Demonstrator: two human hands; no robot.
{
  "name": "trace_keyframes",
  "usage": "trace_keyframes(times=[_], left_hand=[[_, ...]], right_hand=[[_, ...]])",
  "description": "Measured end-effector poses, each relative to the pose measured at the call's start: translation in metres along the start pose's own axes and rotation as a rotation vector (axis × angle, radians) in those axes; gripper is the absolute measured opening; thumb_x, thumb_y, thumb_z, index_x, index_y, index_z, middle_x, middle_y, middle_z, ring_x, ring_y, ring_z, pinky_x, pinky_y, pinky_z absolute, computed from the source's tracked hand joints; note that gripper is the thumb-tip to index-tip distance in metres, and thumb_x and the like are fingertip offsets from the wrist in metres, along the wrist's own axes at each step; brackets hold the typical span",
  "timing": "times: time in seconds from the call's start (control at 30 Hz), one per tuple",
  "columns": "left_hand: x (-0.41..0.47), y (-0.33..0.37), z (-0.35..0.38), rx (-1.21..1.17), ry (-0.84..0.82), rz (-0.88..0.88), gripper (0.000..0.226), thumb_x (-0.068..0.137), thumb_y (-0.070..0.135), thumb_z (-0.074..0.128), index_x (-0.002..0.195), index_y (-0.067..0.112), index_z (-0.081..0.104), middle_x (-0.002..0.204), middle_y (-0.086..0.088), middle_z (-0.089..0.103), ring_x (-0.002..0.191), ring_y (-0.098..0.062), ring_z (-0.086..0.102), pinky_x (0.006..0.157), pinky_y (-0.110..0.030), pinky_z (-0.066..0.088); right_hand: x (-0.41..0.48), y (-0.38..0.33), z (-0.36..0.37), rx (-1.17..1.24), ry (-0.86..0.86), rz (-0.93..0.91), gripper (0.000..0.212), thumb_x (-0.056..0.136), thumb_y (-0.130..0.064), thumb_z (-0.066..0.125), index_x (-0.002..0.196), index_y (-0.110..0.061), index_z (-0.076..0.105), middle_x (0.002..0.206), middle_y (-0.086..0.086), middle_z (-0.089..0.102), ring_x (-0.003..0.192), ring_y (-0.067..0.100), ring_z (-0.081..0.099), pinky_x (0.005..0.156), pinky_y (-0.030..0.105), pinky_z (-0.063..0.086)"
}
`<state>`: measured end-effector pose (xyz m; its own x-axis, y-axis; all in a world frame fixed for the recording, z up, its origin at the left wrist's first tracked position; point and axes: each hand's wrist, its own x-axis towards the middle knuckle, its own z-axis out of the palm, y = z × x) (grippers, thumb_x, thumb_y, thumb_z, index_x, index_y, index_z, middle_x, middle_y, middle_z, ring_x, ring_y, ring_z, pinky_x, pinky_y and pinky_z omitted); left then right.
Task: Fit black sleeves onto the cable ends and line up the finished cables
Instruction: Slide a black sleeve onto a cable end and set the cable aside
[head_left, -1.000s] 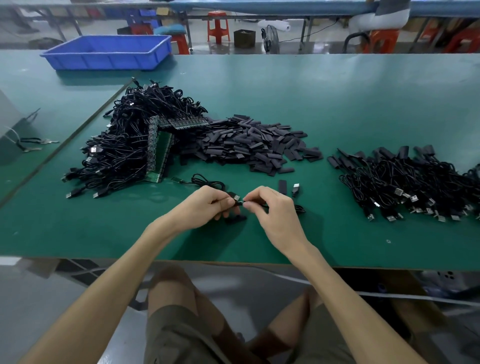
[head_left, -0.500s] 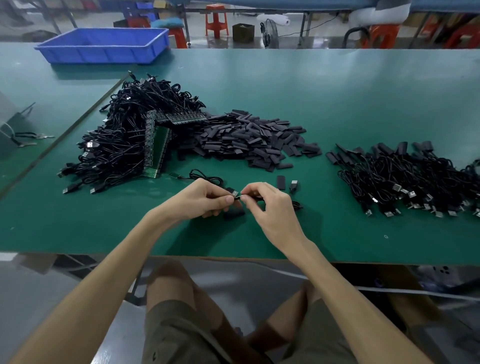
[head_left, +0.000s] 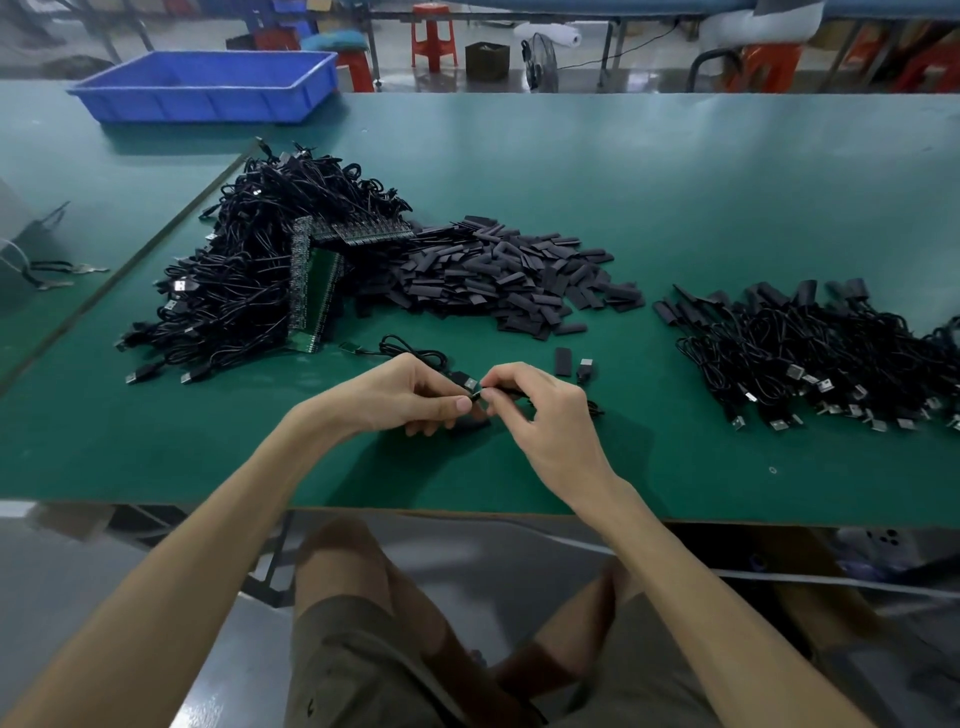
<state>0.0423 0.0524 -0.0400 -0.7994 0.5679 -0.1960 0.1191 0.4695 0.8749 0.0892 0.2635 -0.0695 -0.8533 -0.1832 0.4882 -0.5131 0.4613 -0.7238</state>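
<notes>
Green workbench (head_left: 675, 197) with blue bin (head_left: 208, 106), red stools (head_left: 434, 36) behind.

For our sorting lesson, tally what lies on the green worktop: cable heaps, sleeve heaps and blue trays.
Cable heaps: 2
Sleeve heaps: 1
Blue trays: 1
Total: 4

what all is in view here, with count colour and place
table: one, green, across the view
tray: one, blue, far left
tangled cables: heap, black, left
circuit boards: count unclear, green, against that heap
sleeves: heap, black, centre
finished cables: row, black, right
loose sleeve: one, black, in front of the heap
loose plug: one, black and silver, beside it
held cable: one, black, between the hands
stools: several, red, background
left hand: one, pinching held cable
right hand: one, pinching held cable
</notes>
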Motion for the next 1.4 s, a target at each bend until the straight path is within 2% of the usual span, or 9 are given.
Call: trace_keyframes(times=[0.13, 0.27, 0.43, 0.63, 0.73, 0.87, 1.03, 1.2, 1.4], left_hand=[[0.0, -0.003, 0.002, -0.028, 0.005, 0.02, 0.021, 0.096, 0.024, 0.065, 0.108, 0.015, 0.079, 0.073, -0.003, 0.069, 0.065, -0.015, 0.06, 0.052, -0.02, 0.046], [0.001, -0.005, 0.004, -0.017, 0.02, 0.049, 0.022, 0.098, 0.024, 0.063, 0.108, 0.013, 0.078, 0.074, 0.0, 0.072, 0.066, -0.01, 0.062, 0.052, -0.019, 0.046], [0.001, -0.008, 0.008, -0.008, 0.071, 0.062, 0.022, 0.099, 0.021, 0.062, 0.107, 0.008, 0.078, 0.075, 0.001, 0.072, 0.065, -0.008, 0.062, 0.051, -0.02, 0.046], [0.0, -0.01, 0.015, 0.03, 0.107, 0.107, 0.014, 0.098, 0.022, 0.063, 0.099, 0.024, 0.077, 0.076, 0.005, 0.071, 0.066, -0.007, 0.06, 0.052, -0.02, 0.044], [0.001, -0.013, 0.018, 0.0, 0.198, 0.119, 0.014, 0.096, 0.02, 0.067, 0.107, 0.021, 0.077, 0.072, 0.007, 0.071, 0.059, -0.003, 0.057, 0.05, -0.019, 0.043], [0.001, -0.017, 0.021, -0.046, 0.303, 0.121, 0.021, 0.094, 0.017, 0.071, 0.115, 0.013, 0.075, 0.064, 0.008, 0.07, 0.052, -0.001, 0.055, 0.049, -0.017, 0.043], [0.0, -0.021, 0.026, -0.142, 0.397, 0.164, 0.016, 0.09, 0.009, 0.075, 0.105, 0.009, 0.073, 0.089, -0.007, 0.077, 0.067, -0.013, 0.067, 0.049, -0.024, 0.047], [-0.002, -0.025, 0.03, -0.187, 0.456, 0.186, 0.016, 0.086, 0.009, 0.079, 0.102, 0.008, 0.077, 0.092, -0.007, 0.078, 0.072, -0.019, 0.072, 0.053, -0.026, 0.053], [-0.002, -0.024, 0.032, -0.23, 0.452, 0.183, 0.022, 0.084, 0.004, 0.079, 0.105, 0.0, 0.076, 0.095, -0.015, 0.078, 0.074, -0.025, 0.074, 0.061, -0.027, 0.058]], right_hand=[[0.0, 0.0, 0.001, 0.001, -0.002, -0.002, 0.007, 0.096, -0.008, 0.071, 0.102, -0.006, 0.072, 0.091, -0.004, 0.072, 0.084, 0.011, 0.069, 0.084, 0.034, 0.056], [-0.001, 0.002, 0.002, -0.039, -0.019, -0.001, 0.009, 0.095, -0.011, 0.073, 0.104, -0.007, 0.073, 0.099, 0.0, 0.075, 0.092, 0.02, 0.07, 0.087, 0.041, 0.056], [0.0, 0.004, 0.002, -0.033, -0.03, 0.011, 0.006, 0.093, -0.01, 0.074, 0.099, -0.009, 0.075, 0.098, -0.003, 0.074, 0.092, 0.02, 0.068, 0.087, 0.044, 0.054], [0.002, 0.006, 0.002, -0.021, -0.038, 0.04, 0.004, 0.089, -0.01, 0.077, 0.091, -0.01, 0.074, 0.09, -0.009, 0.069, 0.086, 0.014, 0.065, 0.084, 0.046, 0.052], [0.003, 0.007, 0.001, -0.012, -0.028, 0.072, 0.006, 0.089, -0.014, 0.077, 0.094, -0.016, 0.073, 0.092, -0.014, 0.068, 0.09, 0.011, 0.065, 0.088, 0.042, 0.053], [0.002, 0.009, 0.002, -0.114, -0.006, 0.093, 0.01, 0.091, -0.016, 0.076, 0.101, -0.015, 0.072, 0.098, -0.007, 0.069, 0.093, 0.018, 0.062, 0.092, 0.039, 0.048], [0.003, 0.008, 0.001, -0.099, -0.021, 0.081, 0.006, 0.093, -0.013, 0.075, 0.098, -0.011, 0.075, 0.097, -0.004, 0.072, 0.091, 0.02, 0.065, 0.088, 0.038, 0.052], [0.005, 0.008, 0.0, -0.032, -0.053, 0.132, 0.007, 0.091, -0.011, 0.076, 0.098, -0.013, 0.076, 0.091, -0.012, 0.07, 0.087, 0.002, 0.066, 0.081, 0.012, 0.049], [0.006, 0.01, 0.0, -0.014, -0.071, 0.166, 0.006, 0.091, -0.013, 0.077, 0.096, -0.011, 0.077, 0.084, -0.014, 0.069, 0.08, 0.002, 0.067, 0.077, 0.014, 0.05]])
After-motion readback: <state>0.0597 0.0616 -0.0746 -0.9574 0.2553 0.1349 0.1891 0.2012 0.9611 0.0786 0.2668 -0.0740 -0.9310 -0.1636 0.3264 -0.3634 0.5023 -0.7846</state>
